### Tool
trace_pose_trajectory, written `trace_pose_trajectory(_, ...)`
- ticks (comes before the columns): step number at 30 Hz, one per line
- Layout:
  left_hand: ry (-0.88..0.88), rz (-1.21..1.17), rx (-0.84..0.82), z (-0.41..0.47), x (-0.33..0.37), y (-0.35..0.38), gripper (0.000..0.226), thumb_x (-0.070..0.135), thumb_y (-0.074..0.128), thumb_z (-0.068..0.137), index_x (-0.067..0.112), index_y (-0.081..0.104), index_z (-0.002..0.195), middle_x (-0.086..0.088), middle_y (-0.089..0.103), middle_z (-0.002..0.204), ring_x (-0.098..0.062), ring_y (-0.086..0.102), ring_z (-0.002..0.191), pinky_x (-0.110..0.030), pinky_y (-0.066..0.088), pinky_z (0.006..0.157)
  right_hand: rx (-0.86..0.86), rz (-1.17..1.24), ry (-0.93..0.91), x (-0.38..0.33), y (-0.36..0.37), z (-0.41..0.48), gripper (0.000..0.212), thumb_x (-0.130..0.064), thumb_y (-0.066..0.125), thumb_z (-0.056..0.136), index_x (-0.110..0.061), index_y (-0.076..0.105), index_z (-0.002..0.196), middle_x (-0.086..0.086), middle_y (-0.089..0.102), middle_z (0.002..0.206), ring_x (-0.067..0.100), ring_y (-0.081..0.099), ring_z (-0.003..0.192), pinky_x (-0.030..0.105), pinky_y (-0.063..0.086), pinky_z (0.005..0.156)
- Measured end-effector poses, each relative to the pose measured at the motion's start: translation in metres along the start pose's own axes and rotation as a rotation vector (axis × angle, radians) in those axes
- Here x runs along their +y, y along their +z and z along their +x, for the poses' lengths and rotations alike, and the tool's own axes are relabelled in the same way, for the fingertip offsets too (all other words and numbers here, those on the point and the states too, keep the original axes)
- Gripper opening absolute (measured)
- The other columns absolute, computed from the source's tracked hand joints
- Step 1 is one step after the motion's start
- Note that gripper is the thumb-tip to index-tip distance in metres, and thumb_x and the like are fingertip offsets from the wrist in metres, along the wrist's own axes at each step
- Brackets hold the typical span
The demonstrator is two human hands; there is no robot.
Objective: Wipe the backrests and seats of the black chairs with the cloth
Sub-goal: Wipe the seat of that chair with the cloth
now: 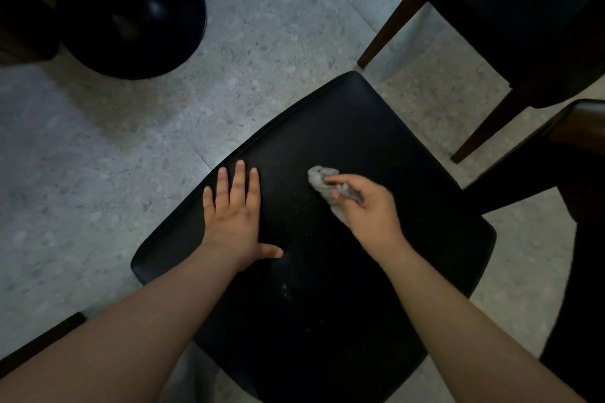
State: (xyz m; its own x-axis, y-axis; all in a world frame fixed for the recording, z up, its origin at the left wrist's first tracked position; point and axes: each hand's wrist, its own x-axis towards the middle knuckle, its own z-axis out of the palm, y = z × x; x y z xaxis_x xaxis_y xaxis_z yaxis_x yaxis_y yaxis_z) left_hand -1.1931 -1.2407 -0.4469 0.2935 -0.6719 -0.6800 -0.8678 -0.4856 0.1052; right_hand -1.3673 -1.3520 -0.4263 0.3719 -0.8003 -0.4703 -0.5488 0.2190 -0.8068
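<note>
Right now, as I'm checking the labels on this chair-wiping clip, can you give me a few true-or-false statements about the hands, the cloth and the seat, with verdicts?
1. The right hand grips the cloth over the seat. True.
2. The left hand curls round the seat's edge. False: it lies flat on the seat, fingers straight.
3. The cloth is spread out flat. False: it is bunched up in the hand.
4. Pale specks show on the seat near the hands. True.
5. The floor is dark wood. False: it is pale and speckled.
</note>
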Motion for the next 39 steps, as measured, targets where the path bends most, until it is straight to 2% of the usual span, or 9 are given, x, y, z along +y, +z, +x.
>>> trace_pose_trajectory(3, -0.007, 0.006, -0.006, 0.000, 0.000, -0.001, 0.145, 0.072, 0.073, 0.064, 0.015, -0.033, 0.146, -0.009, -0.042, 0.151, -0.036, -0.034, 0.141, -0.054, -0.010, 0.118, 0.254, 0.032, 0.019, 0.001, -0.035, 0.014, 0.029, -0.012, 0.058, 0.095, -0.034, 0.066, 0.111, -0.016, 0.062, 0.113, 0.001, 0.060, 0.107, 0.026, 0.052, 0.094)
trace_pose_trajectory(6, -0.006, 0.004, -0.009, 0.001, 0.001, -0.001, 0.145, 0.071, 0.073, 0.064, 0.015, -0.032, 0.146, -0.009, -0.043, 0.151, -0.035, -0.034, 0.141, -0.054, -0.010, 0.118, 0.447, -0.128, 0.094, 0.013, -0.061, 0.026, 0.031, -0.020, 0.055, 0.097, -0.031, 0.061, 0.125, -0.014, 0.056, 0.124, 0.004, 0.056, 0.112, 0.035, 0.051, 0.098)
trace_pose_trajectory(9, -0.008, 0.001, -0.015, 0.001, 0.001, -0.001, 0.145, 0.071, 0.073, 0.064, 0.015, -0.033, 0.146, -0.009, -0.044, 0.150, -0.035, -0.035, 0.140, -0.054, -0.010, 0.118, 0.420, -0.158, 0.139, 0.016, -0.040, 0.018, 0.029, -0.022, 0.057, 0.096, -0.032, 0.060, 0.124, -0.011, 0.056, 0.126, 0.000, 0.051, 0.110, 0.029, 0.047, 0.097)
trace_pose_trajectory(14, -0.010, 0.011, -0.002, 0.000, 0.002, -0.003, 0.146, 0.071, 0.073, 0.063, 0.015, -0.032, 0.146, -0.009, -0.042, 0.151, -0.035, -0.033, 0.141, -0.054, -0.009, 0.119, 0.089, -0.034, 0.130, 0.016, -0.009, -0.019, 0.022, -0.019, 0.062, 0.093, -0.035, 0.066, 0.106, -0.020, 0.060, 0.110, -0.006, 0.056, 0.102, 0.022, 0.048, 0.095)
trace_pose_trajectory(18, -0.004, 0.004, 0.038, -0.006, 0.004, -0.006, 0.146, 0.070, 0.076, 0.062, 0.014, -0.028, 0.149, -0.010, -0.035, 0.155, -0.035, -0.027, 0.144, -0.052, -0.005, 0.120, 0.368, 0.034, 0.140, 0.016, -0.040, -0.016, 0.026, -0.021, 0.059, 0.095, -0.032, 0.064, 0.118, -0.015, 0.060, 0.119, 0.003, 0.057, 0.110, 0.030, 0.050, 0.095)
trace_pose_trajectory(22, 0.014, -0.060, 0.073, -0.015, 0.008, -0.007, 0.139, 0.061, 0.078, 0.067, 0.014, -0.021, 0.152, -0.009, -0.032, 0.157, -0.034, -0.022, 0.146, -0.052, 0.001, 0.121, 0.533, -0.144, 0.170, 0.026, -0.053, -0.003, 0.028, -0.023, 0.054, 0.097, -0.028, 0.059, 0.124, -0.009, 0.055, 0.128, 0.005, 0.052, 0.114, 0.031, 0.048, 0.097)
trace_pose_trajectory(28, 0.089, -0.059, 0.074, -0.039, 0.021, 0.004, 0.126, 0.057, 0.075, 0.074, 0.018, -0.014, 0.154, -0.006, -0.028, 0.159, -0.033, -0.019, 0.147, -0.051, 0.000, 0.121, 0.095, -0.037, 0.175, 0.032, 0.001, -0.046, 0.019, -0.020, 0.060, 0.094, -0.037, 0.062, 0.103, -0.012, 0.060, 0.116, 0.003, 0.057, 0.110, 0.020, 0.047, 0.087)
trace_pose_trajectory(35, 0.029, -0.032, 0.012, -0.040, 0.028, 0.010, 0.135, 0.064, 0.077, 0.066, 0.018, -0.014, 0.154, -0.007, -0.028, 0.158, -0.036, -0.020, 0.147, -0.055, 0.005, 0.120, 0.452, -0.138, 0.105, 0.039, -0.058, -0.034, 0.025, -0.019, 0.056, 0.096, -0.031, 0.060, 0.117, -0.008, 0.055, 0.127, 0.006, 0.054, 0.113, 0.029, 0.049, 0.094)
trace_pose_trajectory(39, 0.010, -0.030, 0.015, -0.039, 0.032, 0.013, 0.136, 0.061, 0.079, 0.065, 0.017, -0.014, 0.154, -0.008, -0.029, 0.158, -0.037, -0.022, 0.146, -0.058, 0.004, 0.119, 0.468, -0.300, 0.156, 0.048, -0.066, -0.029, 0.024, -0.018, 0.054, 0.097, -0.022, 0.061, 0.120, 0.000, 0.054, 0.127, 0.011, 0.053, 0.112, 0.026, 0.044, 0.093)
